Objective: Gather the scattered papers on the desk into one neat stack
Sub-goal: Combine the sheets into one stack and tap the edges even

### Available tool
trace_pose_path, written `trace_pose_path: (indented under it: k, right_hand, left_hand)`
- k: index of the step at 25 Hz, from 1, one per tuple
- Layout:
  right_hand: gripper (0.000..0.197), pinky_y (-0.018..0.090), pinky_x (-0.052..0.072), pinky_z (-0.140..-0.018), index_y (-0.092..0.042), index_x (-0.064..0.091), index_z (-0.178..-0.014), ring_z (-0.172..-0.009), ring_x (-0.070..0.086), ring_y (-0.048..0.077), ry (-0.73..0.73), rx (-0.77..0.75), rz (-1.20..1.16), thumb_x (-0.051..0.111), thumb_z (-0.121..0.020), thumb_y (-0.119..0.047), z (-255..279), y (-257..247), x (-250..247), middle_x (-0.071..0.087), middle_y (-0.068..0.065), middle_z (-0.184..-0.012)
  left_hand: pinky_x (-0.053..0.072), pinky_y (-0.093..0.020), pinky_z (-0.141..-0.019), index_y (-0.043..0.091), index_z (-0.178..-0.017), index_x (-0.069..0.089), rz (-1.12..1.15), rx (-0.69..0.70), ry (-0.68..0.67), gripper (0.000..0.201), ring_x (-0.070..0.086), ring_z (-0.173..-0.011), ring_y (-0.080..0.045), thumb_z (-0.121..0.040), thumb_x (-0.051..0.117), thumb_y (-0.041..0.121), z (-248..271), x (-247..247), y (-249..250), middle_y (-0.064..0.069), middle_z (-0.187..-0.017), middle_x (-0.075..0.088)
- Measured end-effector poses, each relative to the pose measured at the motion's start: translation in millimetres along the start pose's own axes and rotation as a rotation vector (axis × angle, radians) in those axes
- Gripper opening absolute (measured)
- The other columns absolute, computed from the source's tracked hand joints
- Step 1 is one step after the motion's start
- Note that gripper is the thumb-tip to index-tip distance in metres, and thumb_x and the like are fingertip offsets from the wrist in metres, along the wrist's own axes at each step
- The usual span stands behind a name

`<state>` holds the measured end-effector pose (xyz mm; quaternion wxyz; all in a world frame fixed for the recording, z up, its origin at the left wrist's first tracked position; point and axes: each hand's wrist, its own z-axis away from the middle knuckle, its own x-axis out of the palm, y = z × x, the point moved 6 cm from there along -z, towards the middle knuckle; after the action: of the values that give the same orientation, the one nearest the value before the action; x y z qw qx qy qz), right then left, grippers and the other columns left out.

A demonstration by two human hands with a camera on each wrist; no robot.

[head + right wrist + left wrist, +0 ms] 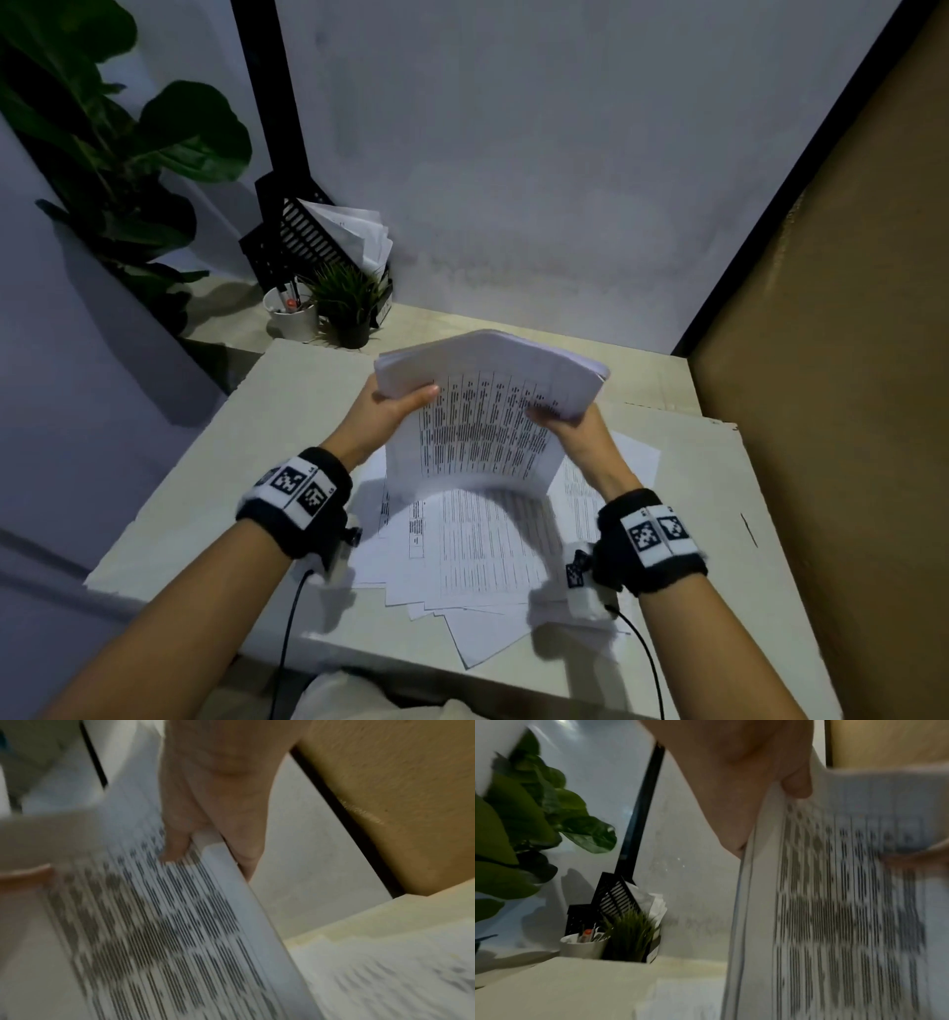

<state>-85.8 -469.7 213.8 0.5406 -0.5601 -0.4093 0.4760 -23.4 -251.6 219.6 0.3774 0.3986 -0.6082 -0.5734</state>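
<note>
Held stack (pixel 488 411) above loose sheets (pixel 482 555) on desk (pixel 215 473).

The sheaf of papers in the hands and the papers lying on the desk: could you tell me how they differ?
The held sheaf is lifted upright, its top curling over; the loose papers lie flat on the desk. The sheaf's edges are roughly squared, gripped by the left hand and right hand; the loose papers are fanned at odd angles, untouched. Both are white sheets printed with dense tables.

A pale grey wall (pixel 513 154) stands behind the beige worktop (pixel 287 411); a brown panel (pixel 847 360) closes the right side; a large-leaved plant (pixel 102 144) fills the dim left corner
</note>
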Motion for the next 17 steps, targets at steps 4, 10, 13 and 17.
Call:
trace_pose_path:
  k: [4, 10, 13, 17]
  right_hand:
    - [0.008, 0.042, 0.056, -0.079, -0.017, 0.061, -0.091, -0.094, 0.062, 0.04, 0.153, 0.0, 0.065, 0.064, -0.083, -0.019, -7, -10, -6, 0.066, 0.025, -0.101]
    - [0.039, 0.024, 0.052, -0.076, -0.004, 0.053, -0.121, -0.097, 0.062, 0.023, 0.182, 0.132, 0.152, 0.063, -0.085, -0.018, -29, 26, -34, 0.064, 0.008, -0.106]
    - [0.062, 0.038, 0.046, -0.093, -0.003, 0.042, -0.131, -0.124, 0.046, 0.033, 0.238, 0.603, 0.427, 0.068, -0.081, -0.03, 2, 129, -68, 0.049, 0.015, -0.134]
    - [0.092, 0.052, 0.036, -0.103, -0.007, 0.021, -0.141, -0.134, 0.023, 0.04, 0.212, 0.873, 0.839, 0.067, -0.073, -0.048, 32, 183, -49, 0.024, 0.019, -0.147]
  left_hand:
    - [0.047, -0.031, -0.093, 0.039, -0.102, 0.051, -0.134, -0.145, -0.084, 0.028, 0.055, -0.096, 0.001, -0.078, 0.065, 0.037, 4, 5, -40, 0.017, -0.101, 0.059]
    - [0.043, -0.036, -0.062, 0.002, -0.078, 0.058, -0.342, -0.229, 0.029, 0.044, 0.051, -0.064, -0.026, -0.077, 0.058, 0.046, 8, -38, -85, -0.02, -0.068, 0.054]
    - [0.037, -0.031, -0.058, 0.005, -0.075, 0.054, -0.335, -0.301, 0.166, 0.024, 0.046, -0.063, -0.022, -0.089, 0.054, 0.024, 25, -76, -105, -0.013, -0.066, 0.05]
    - [0.027, -0.027, -0.049, -0.009, -0.088, 0.059, -0.431, -0.396, 0.305, 0.03, 0.035, -0.048, -0.016, -0.091, 0.05, 0.02, 48, -124, -124, -0.004, -0.055, 0.041]
